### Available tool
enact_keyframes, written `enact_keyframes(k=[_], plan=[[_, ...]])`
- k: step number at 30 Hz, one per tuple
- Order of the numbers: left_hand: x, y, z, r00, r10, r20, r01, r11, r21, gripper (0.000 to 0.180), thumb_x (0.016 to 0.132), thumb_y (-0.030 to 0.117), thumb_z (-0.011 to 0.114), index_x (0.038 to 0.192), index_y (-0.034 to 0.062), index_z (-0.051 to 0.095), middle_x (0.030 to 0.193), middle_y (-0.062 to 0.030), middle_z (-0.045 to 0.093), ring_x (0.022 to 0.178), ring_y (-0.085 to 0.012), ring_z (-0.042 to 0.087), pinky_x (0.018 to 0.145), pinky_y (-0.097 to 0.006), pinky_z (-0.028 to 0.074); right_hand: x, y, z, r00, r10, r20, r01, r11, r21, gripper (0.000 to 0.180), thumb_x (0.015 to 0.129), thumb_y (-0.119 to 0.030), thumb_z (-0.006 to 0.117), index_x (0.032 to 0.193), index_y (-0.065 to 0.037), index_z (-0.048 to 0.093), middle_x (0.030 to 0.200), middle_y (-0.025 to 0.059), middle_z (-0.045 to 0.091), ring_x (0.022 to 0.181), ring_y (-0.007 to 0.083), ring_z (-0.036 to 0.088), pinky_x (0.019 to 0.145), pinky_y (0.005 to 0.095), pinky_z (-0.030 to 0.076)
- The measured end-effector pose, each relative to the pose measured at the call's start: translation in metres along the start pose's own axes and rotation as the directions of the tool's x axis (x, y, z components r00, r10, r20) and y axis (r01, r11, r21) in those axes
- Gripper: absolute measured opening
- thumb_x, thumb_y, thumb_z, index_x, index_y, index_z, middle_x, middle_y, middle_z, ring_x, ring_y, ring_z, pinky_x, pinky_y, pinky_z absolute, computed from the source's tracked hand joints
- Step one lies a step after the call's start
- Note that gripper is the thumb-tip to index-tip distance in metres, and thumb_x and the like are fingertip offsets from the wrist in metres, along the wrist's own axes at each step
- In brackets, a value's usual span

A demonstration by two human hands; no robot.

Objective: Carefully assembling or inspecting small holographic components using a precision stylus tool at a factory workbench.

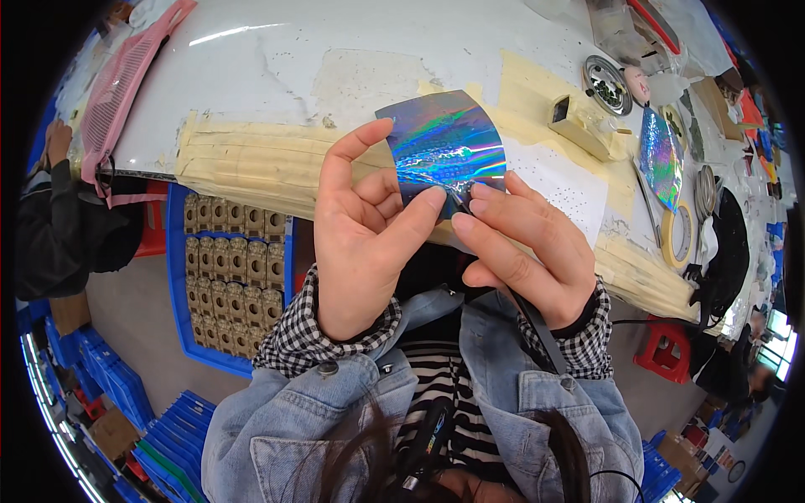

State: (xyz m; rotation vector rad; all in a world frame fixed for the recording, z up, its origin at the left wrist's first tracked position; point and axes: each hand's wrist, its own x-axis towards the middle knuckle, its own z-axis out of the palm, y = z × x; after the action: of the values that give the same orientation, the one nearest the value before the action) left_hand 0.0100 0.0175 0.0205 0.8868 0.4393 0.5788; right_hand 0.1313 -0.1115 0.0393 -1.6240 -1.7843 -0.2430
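Holographic foil sheet (443,142), held in both hands above a white worktable (268,59).

Left hand (362,235): thumb and fingers pinch the sheet's lower left edge, index finger raised along its side. Right hand (527,251): thumb and forefinger pressed together on the lower edge, where a thin dark tool (537,323) runs down under the palm. Sheet: curved, iridescent blue-green. Nearby: second foil piece (661,158), masking tape roll (677,235), blue tray (174,277) of tan parts below the table edge.
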Motion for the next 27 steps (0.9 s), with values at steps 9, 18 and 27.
enact_keyframes(k=[9,18,27], plan=[[-0.0002,0.0008,0.0010,1.000,0.002,-0.003,-0.002,1.000,0.008,0.061,0.085,-0.008,0.060,0.136,0.0011,0.028,0.106,-0.0165,0.064,0.096,-0.0160,0.064,0.083,-0.026,0.053,0.0003,-0.0003,0.0003,1.000,0.003,-0.004,-0.003,1.000,0.000,0.037,0.075,-0.022,0.073,0.106,-0.001,0.068,0.098,0.0127,0.064,0.092,0.0283,0.067,0.086,0.0439,0.056],[0.0001,0.0015,0.0018,1.000,0.002,-0.011,-0.002,1.000,-0.001,0.061,0.085,-0.008,0.060,0.136,0.0009,0.028,0.105,-0.0162,0.064,0.096,-0.0158,0.064,0.082,-0.026,0.054,0.0000,0.0001,-0.0003,1.000,0.002,-0.005,-0.001,1.000,0.019,0.038,0.075,-0.022,0.073,0.106,-0.001,0.068,0.098,0.0126,0.064,0.092,0.0288,0.067,0.086,0.0441,0.055],[-0.0007,0.0008,0.0009,1.000,0.002,-0.009,-0.002,1.000,0.001,0.061,0.085,-0.008,0.061,0.136,0.0010,0.028,0.105,-0.0163,0.064,0.095,-0.0159,0.064,0.082,-0.027,0.054,0.0003,-0.0011,0.0009,1.000,0.013,-0.004,-0.013,1.000,0.015,0.039,0.074,-0.022,0.074,0.107,-0.001,0.068,0.098,0.0126,0.064,0.092,0.0286,0.066,0.086,0.0444,0.055]])
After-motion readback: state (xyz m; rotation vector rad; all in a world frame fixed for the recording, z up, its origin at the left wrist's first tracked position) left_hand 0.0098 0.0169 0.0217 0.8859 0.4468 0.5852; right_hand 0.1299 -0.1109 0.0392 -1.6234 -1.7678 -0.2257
